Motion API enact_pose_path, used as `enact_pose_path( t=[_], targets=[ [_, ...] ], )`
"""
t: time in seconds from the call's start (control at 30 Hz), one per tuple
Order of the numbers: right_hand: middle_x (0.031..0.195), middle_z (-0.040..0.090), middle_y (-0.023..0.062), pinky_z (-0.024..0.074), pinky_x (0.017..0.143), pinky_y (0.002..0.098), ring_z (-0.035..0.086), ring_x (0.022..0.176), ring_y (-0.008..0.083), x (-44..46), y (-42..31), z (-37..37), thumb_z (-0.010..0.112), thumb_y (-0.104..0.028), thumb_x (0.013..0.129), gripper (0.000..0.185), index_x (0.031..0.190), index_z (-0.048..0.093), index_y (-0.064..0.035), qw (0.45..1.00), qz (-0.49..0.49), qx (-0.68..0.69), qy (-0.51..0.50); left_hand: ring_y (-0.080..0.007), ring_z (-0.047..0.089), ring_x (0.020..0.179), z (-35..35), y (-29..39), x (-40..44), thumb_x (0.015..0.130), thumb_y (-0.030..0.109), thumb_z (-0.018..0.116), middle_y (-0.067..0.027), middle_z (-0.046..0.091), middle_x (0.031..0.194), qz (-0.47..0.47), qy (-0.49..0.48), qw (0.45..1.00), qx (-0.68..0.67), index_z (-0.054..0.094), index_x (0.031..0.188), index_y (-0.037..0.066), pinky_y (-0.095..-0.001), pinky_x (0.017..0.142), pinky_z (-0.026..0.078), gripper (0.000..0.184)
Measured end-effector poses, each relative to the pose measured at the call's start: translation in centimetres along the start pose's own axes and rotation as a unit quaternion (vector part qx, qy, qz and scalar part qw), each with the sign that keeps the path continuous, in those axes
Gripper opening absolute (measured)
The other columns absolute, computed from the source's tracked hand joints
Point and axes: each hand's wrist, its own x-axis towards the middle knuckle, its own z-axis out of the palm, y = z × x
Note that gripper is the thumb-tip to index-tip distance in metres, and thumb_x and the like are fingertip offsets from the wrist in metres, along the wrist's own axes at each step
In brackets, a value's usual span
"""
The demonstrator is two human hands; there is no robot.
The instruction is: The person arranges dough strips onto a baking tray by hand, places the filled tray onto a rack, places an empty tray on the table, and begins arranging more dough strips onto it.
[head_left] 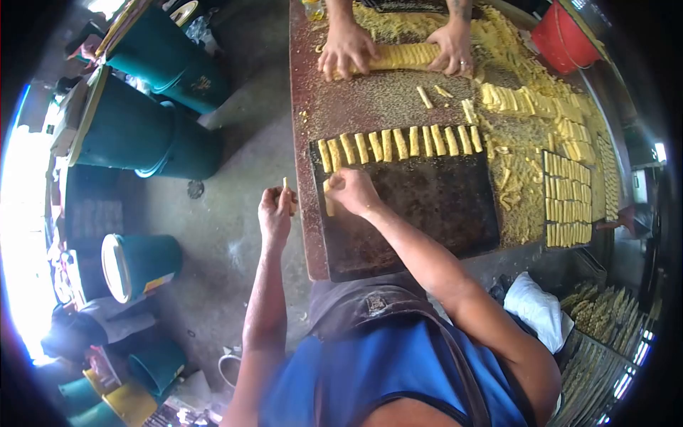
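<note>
My left hand [276,205] is closed on pale dough sticks, just off the table's left edge. Over the upper left of a dark baking tray [420,206], my right hand [346,191] pinches a dough stick [329,206] that lies upright in view, below the row's left end. Along the tray's top edge runs a row of several yellow dough sticks [385,145], side by side. My right fingers partly cover the stick they hold.
Across the table [306,107], a co-worker's two hands [346,48] press on a sliced dough roll [402,57]. Loose cut dough [519,101], a filled tray [568,199] and a red bucket [562,41] are at right. Green bins [135,124] stand at left.
</note>
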Motion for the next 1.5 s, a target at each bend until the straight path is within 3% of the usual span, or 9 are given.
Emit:
enact_pose_path(
  t=[0.3, 0.43, 0.57, 0.73, 0.97, 1.17, 1.23, 1.37, 1.5],
  targets=[
    [0.072, 0.070, 0.0056, 0.0518, 0.054, 0.0258, 0.064, 0.058, 0.0093, -0.2, -1.6, -4.2, 0.074, -0.020, 0.088, 0.020, 0.093, 0.069, -0.0016, 0.989, 0.044, 0.143, -0.014, -0.0054, 0.040, 0.055, -1.2, -0.9, 0.1, 0.101, 0.027, 0.052, 0.0045, 0.042, 0.067, -0.143, -0.038, 0.966, -0.213, 0.059, 0.105, 0.006, -0.0218, 0.048, 0.035, 0.023],
    [0.078, 0.071, 0.0056, 0.0539, 0.054, 0.0239, 0.068, 0.065, 0.0087, -2.1, 2.9, -12.5, 0.069, -0.017, 0.091, 0.015, 0.100, 0.069, -0.0047, 0.967, 0.059, 0.102, 0.226, -0.0027, 0.032, 0.049, 1.4, 2.1, 2.1, 0.101, 0.032, 0.052, 0.0089, 0.036, 0.061, -0.125, -0.145, 0.965, -0.180, 0.053, 0.083, 0.013, -0.0193, 0.043, 0.024, 0.026],
    [0.082, 0.072, 0.0039, 0.0522, 0.051, 0.0228, 0.065, 0.063, 0.0079, -3.2, 5.7, -20.6, 0.068, -0.014, 0.090, 0.014, 0.102, 0.070, -0.0056, 0.937, 0.146, 0.061, 0.312, -0.0043, 0.039, 0.057, 10.0, 7.3, 7.2, 0.102, 0.034, 0.050, 0.0071, 0.044, 0.068, 0.115, -0.195, 0.973, 0.042, 0.057, 0.091, 0.008, -0.0236, 0.049, 0.032, 0.029],
    [0.087, 0.074, 0.0098, 0.0550, 0.069, 0.0285, 0.070, 0.077, 0.0148, 0.8, 10.4, -28.5, 0.071, -0.018, 0.085, 0.017, 0.097, 0.074, -0.0057, 0.918, 0.156, -0.160, 0.328, -0.0368, 0.029, 0.143, 20.2, 12.3, 10.8, 0.090, 0.039, 0.064, -0.0210, 0.028, 0.155, 0.212, -0.091, 0.905, 0.358, 0.043, 0.143, 0.012, -0.0444, 0.114, 0.032, 0.063],
    [0.098, 0.071, 0.0142, 0.0560, 0.077, 0.0399, 0.070, 0.085, 0.0259, 8.9, 13.1, -31.1, 0.075, -0.027, 0.083, 0.038, 0.110, 0.066, -0.0021, 0.902, 0.118, -0.378, 0.169, -0.0249, 0.046, 0.133, 33.0, 10.0, 14.5, 0.085, -0.002, 0.057, -0.0058, 0.059, 0.134, 0.506, -0.208, 0.734, 0.403, 0.069, 0.117, 0.013, -0.0445, 0.114, 0.033, 0.037],
    [0.092, 0.070, 0.0133, 0.0590, 0.071, 0.0352, 0.069, 0.078, 0.0199, 9.2, 14.2, -36.9, 0.070, -0.015, 0.086, 0.027, 0.110, 0.064, -0.0033, 0.957, 0.230, -0.085, 0.153, -0.0200, 0.054, 0.123, 32.8, 12.7, 15.0, 0.093, 0.023, 0.063, -0.0051, 0.065, 0.125, 0.438, -0.213, 0.704, 0.517, 0.067, 0.113, 0.012, -0.0419, 0.105, 0.043, 0.022],
    [0.098, 0.070, 0.0109, 0.0616, 0.072, 0.0321, 0.069, 0.081, 0.0163, 7.7, 14.1, -37.8, 0.070, -0.011, 0.086, 0.024, 0.109, 0.066, -0.0040, 0.956, 0.196, 0.168, 0.142, -0.0186, 0.062, 0.104, 32.9, 13.1, 14.7, 0.095, 0.026, 0.060, -0.0072, 0.066, 0.117, 0.175, -0.243, 0.898, 0.323, 0.065, 0.116, 0.013, -0.0406, 0.089, 0.053, 0.025],
    [0.104, 0.069, 0.0103, 0.0619, 0.076, 0.0329, 0.069, 0.090, 0.0177, 5.8, 12.8, -35.4, 0.071, -0.010, 0.086, 0.028, 0.113, 0.065, -0.0048, 0.948, 0.125, 0.286, 0.059, -0.0204, 0.062, 0.085, 33.7, 12.9, 12.4, 0.102, 0.025, 0.042, -0.0094, 0.061, 0.102, -0.132, -0.342, 0.907, -0.207, 0.055, 0.127, 0.006, -0.0376, 0.080, 0.056, 0.034],
    [0.104, 0.069, 0.0085, 0.0572, 0.080, 0.0330, 0.066, 0.093, 0.0173, 4.8, 9.6, -30.6, 0.069, -0.010, 0.088, 0.026, 0.112, 0.064, -0.0023, 0.946, 0.085, 0.310, 0.032, -0.0129, 0.059, 0.078, 34.6, 13.9, 7.6, 0.101, 0.029, 0.051, -0.0036, 0.062, 0.093, -0.055, -0.370, 0.918, -0.132, 0.060, 0.117, 0.005, -0.0281, 0.068, 0.051, 0.030]
  ],
)
